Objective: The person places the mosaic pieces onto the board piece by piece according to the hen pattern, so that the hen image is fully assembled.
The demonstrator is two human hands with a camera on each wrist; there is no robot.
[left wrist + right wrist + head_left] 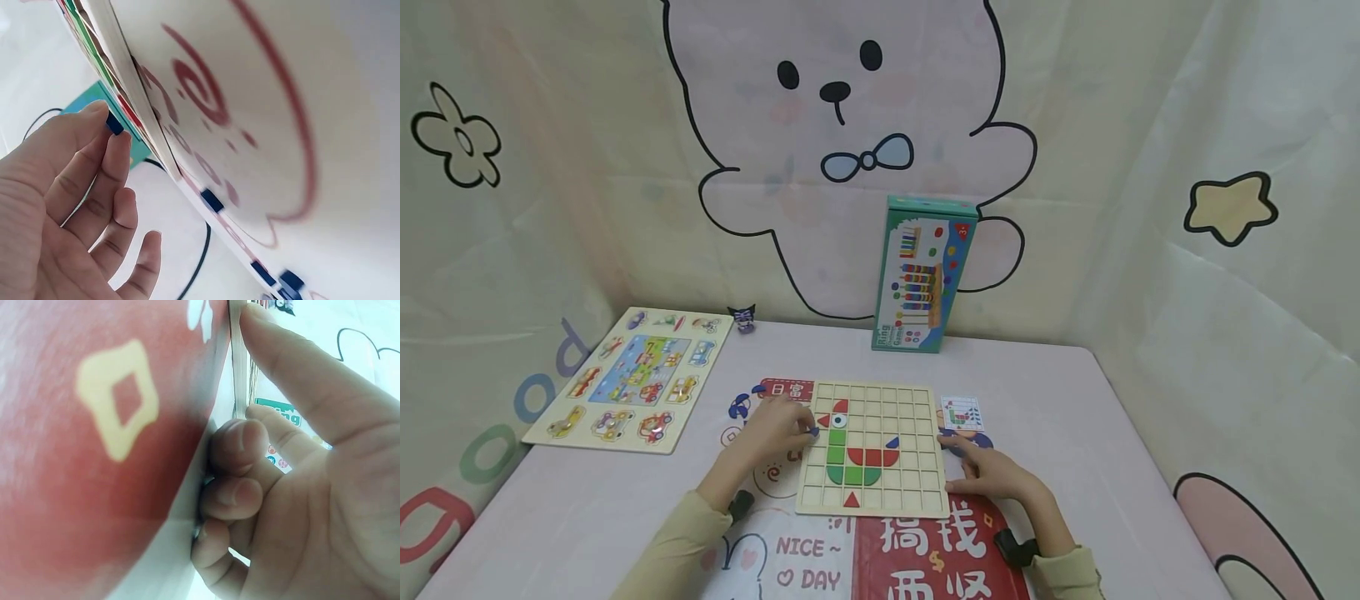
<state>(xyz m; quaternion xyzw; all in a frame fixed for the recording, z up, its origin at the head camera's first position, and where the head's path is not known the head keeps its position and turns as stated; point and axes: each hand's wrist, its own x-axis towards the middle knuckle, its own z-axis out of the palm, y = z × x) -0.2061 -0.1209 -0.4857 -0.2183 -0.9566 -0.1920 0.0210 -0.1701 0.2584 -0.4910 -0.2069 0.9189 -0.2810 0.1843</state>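
On the table lies a wooden grid board (910, 492), with red, green and blue pieces set in its squares in a bird-like shape. A white piece with an eye (838, 421) sits near its upper left, and a red triangle (851, 500) sits in the bottom row. My left hand (778, 429) is at the board's left edge, pinching a small dark blue piece (114, 123) between thumb and fingertips. At the opposite edge, my right hand (992, 473) rests thumb and index finger, spread apart, against the board's side; its other fingers (234, 497) bend loosely beside it.
Loose blue pieces (739, 407) lie left of the board, others by my right fingers. A pattern card (962, 413) is at the upper right. Beneath spreads a printed mat (820, 554). Behind stand a picture puzzle board (580, 408), a green toy box (917, 275) and a small figurine (742, 319).
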